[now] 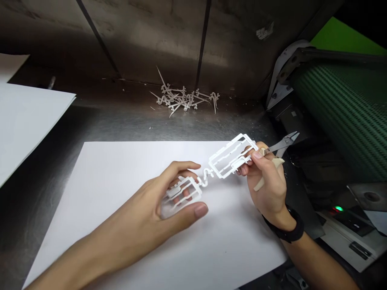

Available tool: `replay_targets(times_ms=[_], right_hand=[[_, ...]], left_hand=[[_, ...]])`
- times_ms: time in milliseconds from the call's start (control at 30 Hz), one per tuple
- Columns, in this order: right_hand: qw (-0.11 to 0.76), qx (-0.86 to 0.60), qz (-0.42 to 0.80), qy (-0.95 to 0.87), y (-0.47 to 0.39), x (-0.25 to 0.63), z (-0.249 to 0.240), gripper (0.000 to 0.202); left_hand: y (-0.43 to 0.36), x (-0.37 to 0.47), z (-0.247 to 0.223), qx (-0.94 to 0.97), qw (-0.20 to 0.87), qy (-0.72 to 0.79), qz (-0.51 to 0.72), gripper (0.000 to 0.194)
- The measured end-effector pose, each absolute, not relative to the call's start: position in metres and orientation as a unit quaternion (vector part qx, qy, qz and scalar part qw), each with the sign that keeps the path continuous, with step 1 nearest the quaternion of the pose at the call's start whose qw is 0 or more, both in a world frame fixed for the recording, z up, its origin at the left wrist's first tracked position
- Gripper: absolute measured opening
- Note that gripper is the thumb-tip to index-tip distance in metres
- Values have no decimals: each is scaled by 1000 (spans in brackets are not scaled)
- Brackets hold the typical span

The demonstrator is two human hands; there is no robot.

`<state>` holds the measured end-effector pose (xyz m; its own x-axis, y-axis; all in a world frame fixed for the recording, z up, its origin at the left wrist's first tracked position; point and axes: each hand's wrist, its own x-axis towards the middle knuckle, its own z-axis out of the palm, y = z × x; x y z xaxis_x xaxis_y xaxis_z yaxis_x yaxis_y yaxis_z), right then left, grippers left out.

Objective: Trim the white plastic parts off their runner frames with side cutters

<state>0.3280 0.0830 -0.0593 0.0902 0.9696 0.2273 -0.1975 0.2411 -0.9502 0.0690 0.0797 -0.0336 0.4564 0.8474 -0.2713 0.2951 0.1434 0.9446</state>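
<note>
Two white plastic frames hang together, joined by a curled white runner (206, 177). My left hand (163, 201) curves loosely around the left frame (180, 182), with the thumb along its near edge and some fingers behind it. The index finger stretches out, free of the frame. At the upper right, my right hand (267, 183) pinches the corner of the right frame (213, 159) between thumb and fingers. That same hand also keeps a pair of nippers (286, 143) with cream handles, blades pointing away to the upper right. The handles are partly hidden by the fingers.
Under my hands lies a large white sheet (121, 169) on a dark metal table (121, 125). A pile of cut runners (184, 98) rests near the back metal wall. More white sheets (30, 117) are at left. To the right stand a green conveyor belt (341, 108) and a box with lit indicators (352, 235).
</note>
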Motion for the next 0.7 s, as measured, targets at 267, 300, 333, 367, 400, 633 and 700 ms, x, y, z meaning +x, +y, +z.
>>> replay_targets(times_ms=[267,300,333,367,400,633,700], right_hand=[[615,-421,460,-482,85,331,-60,33],[610,-422,454,-493,85,332,-60,32],[607,-422,445,-505,85,334,-59,32],[607,-422,434,-514,84,335,-58,32],[609,-423,424,-519,83,336,-56,32],[614,-440,415,-508,79,343,-50,23],[605,-449,414,-511,78,344,-53,25]], left_hand=[[80,72,-56,722,448,478,224,43],[80,72,-55,719,451,477,229,37],[82,71,-53,706,466,481,232,34],[83,71,-50,680,495,484,241,32],[84,70,-47,640,538,483,258,31],[96,64,-28,298,771,353,439,57],[96,62,-25,256,787,334,450,67]])
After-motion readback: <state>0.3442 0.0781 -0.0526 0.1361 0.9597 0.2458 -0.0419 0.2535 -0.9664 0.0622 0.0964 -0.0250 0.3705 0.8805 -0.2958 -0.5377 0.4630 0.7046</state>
